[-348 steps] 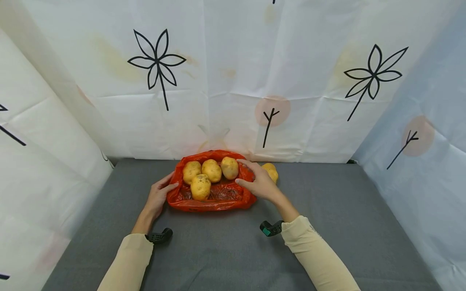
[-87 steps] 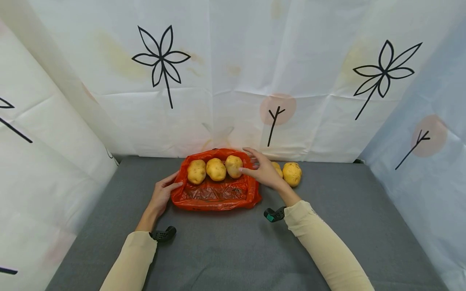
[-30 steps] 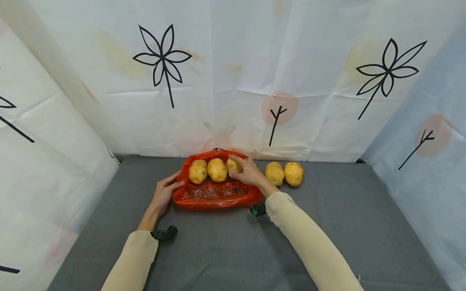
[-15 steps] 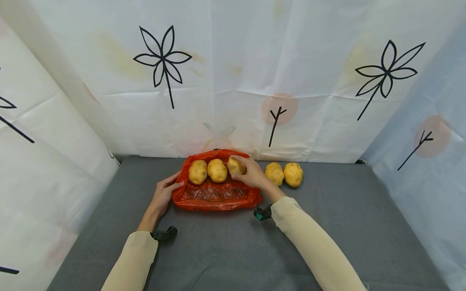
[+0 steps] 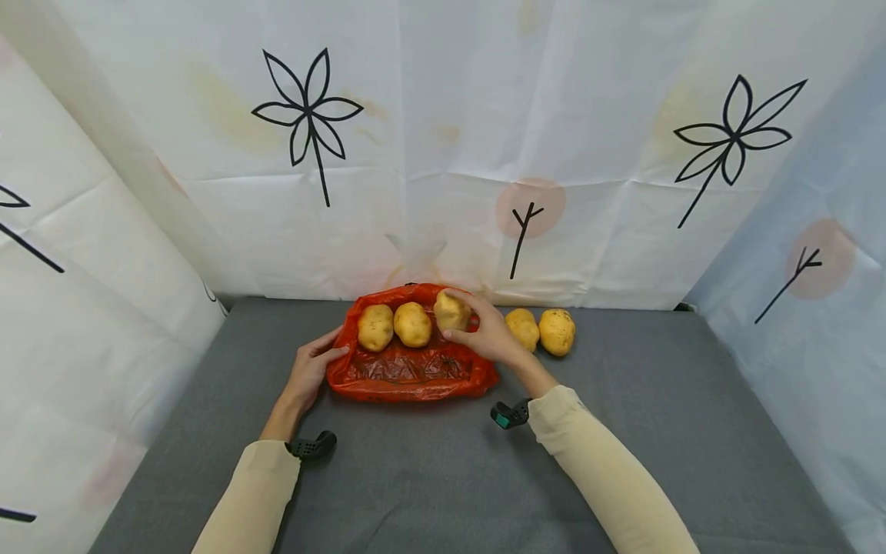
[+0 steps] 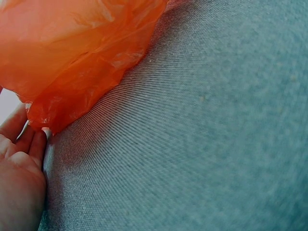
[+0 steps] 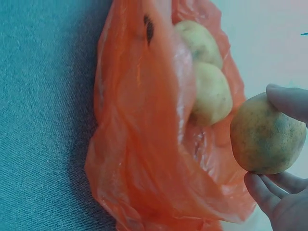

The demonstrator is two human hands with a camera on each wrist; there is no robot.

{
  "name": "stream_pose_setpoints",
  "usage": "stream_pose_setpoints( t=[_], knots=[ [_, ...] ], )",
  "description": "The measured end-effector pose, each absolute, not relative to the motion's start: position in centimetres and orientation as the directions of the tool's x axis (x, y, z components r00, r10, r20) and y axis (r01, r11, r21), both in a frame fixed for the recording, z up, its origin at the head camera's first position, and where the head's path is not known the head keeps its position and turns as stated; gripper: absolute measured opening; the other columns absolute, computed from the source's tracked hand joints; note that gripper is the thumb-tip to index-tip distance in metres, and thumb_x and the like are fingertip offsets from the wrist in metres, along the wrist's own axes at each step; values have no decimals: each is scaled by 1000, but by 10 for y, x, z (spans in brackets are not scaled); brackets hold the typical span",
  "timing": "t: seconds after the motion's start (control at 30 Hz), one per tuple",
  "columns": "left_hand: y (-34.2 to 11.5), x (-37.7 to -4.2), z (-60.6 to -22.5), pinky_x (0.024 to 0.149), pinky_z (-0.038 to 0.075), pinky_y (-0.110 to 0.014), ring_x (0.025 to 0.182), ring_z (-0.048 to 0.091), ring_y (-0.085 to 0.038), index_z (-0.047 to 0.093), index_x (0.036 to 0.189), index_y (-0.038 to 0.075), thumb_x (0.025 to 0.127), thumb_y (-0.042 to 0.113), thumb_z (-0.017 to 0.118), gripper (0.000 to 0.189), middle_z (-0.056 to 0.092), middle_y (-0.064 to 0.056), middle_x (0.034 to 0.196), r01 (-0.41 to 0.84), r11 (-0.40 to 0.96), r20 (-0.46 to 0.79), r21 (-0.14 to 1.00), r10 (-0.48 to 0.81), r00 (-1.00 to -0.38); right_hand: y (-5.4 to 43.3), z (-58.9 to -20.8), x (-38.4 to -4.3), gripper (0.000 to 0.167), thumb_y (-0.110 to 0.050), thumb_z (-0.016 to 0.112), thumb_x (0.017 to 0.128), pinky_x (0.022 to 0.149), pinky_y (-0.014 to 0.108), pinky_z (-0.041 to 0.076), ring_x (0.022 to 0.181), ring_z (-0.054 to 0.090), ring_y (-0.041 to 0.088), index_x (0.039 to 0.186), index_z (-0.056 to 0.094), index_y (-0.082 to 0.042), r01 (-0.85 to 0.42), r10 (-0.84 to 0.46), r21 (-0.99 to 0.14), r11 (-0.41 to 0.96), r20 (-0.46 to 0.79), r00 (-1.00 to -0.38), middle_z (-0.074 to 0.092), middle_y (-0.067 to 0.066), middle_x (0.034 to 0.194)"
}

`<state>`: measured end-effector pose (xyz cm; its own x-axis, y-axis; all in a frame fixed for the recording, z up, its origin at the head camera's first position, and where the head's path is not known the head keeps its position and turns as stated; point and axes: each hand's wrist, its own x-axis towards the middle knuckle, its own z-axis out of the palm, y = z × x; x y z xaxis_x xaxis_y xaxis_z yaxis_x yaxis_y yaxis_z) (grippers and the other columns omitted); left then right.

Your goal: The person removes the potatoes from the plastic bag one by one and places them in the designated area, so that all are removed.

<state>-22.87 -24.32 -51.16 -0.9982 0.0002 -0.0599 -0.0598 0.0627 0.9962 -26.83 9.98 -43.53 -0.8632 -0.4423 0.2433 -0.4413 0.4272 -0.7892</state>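
Note:
A red plastic bag lies with its mouth spread wide on the table. Two potatoes, one on the left and one beside it, sit inside along the back. My right hand grips a third potato between thumb and fingers, over the bag's right end. The right wrist view shows that held potato clear of the bag's floor. My left hand holds the bag's left edge, thumb at the rim. In the left wrist view, fingers touch the bag's corner.
Two more potatoes, a nearer one and an outer one, lie side by side on the grey tablecloth, right of the bag. White patterned fabric rises behind the table and at both sides.
Earlier, a fourth potato lay in the bag and only one showed outside; now two lie at the right. My right hand has taken hold of the rightmost potato and raised it slightly. The left hand stays put.

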Motion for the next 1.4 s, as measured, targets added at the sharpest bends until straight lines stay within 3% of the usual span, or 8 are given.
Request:
stream_pose_setpoints(
  t=[0.17,0.4,0.57,0.8,1.13,1.33,1.4],
  knots=[
    [-244,-228,-512,98,44,-15,145,36,-25,46,153,9,101,18,65,56,40,-11,158,-61,68,-61,996,-3,-998,105,-430,-262,70,-10,80,89,102,53,47,129,52,38,151,48,-10,-438,-446,-822,363,260,-857,43,16,154],
    [-243,-228,-511,97,45,-15,145,37,-25,45,154,9,102,17,63,56,40,-11,158,-59,71,-59,996,1,-998,116,-424,-254,70,-12,78,91,103,52,47,131,49,41,153,46,-14,-361,-429,-879,311,209,-879,17,23,165],
    [-243,-228,-511,96,45,-14,145,37,-25,46,154,9,101,18,64,56,41,-11,158,-58,59,-59,997,1,-998,127,-417,-248,72,-15,77,93,108,51,43,134,47,40,156,43,-19,-300,-422,-909,291,159,-892,13,16,167],
    [-243,-228,-511,96,46,-14,145,36,-27,44,154,9,102,19,64,57,39,-12,159,-58,58,-58,997,7,-998,139,-411,-243,72,-10,76,93,102,51,48,129,50,38,156,42,-18,-291,-413,-929,229,177,-893,36,10,159],
    [-243,-226,-507,95,45,-13,146,36,-25,44,154,9,103,15,62,54,38,-11,159,-71,51,-72,996,17,-997,156,-410,-241,73,-7,74,93,101,51,48,134,47,37,157,40,-15,-271,-404,-941,202,172,-898,34,12,159],
    [-243,-226,-508,93,46,-12,145,37,-25,45,154,9,103,16,62,54,39,-10,159,-72,40,-73,997,21,-997,170,-406,-239,73,-6,74,93,96,36,53,134,46,35,157,40,-16,-267,-393,-944,193,175,-903,36,11,158],
    [-243,-226,-509,93,46,-12,145,37,-25,45,154,9,103,16,62,54,39,-10,159,-70,44,-71,997,21,-997,176,-404,-239,73,-7,74,93,96,36,52,134,47,34,157,40,-17,-264,-384,-942,206,171,-907,38,11,156]
  ],
)
